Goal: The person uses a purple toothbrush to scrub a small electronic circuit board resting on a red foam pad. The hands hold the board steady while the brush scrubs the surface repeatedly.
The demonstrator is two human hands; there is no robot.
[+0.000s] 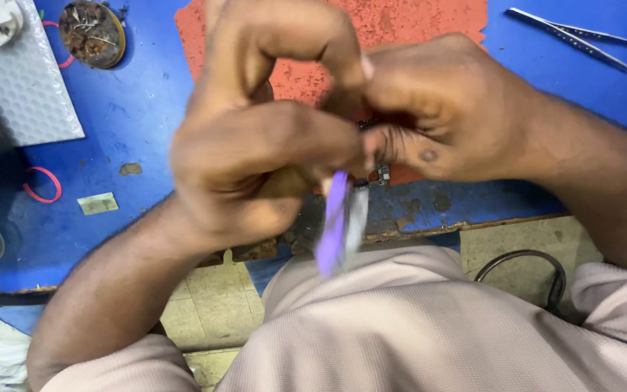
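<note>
both hands meet close under the camera, above the front edge of the counter [146,109], whose blue top is scuffed and chipped along its worn rim. the left hand [255,145] is curled tight, fingers bent into a loop, and grips a flat purple tool [334,225] that hangs down from it, blurred, thin and blade-like, with a paler grey strip alongside it. the right hand [437,109] is also closed, its fingertips pinching a small dark circuit board [380,174]; only a corner with tiny components shows below the fingers, touching the top of the purple tool.

behind the hands lies a rough orange-red mat [400,22] with ragged, crumbling edges. at the far right rest slim metal tweezers [575,36], shiny and pointed. at the far left sits a round tin [94,33] holding brownish tangled scraps, next to a sheet of grey bubble-textured padding [27,80]. a pink rubber band [41,185] lies on the blue surface near a small pale label scrap [98,203]. below the counter, a ribbed beige garment [415,327] covers the person's lap, and a black cable loop [538,268] lies on the tiled floor [212,305].
</note>
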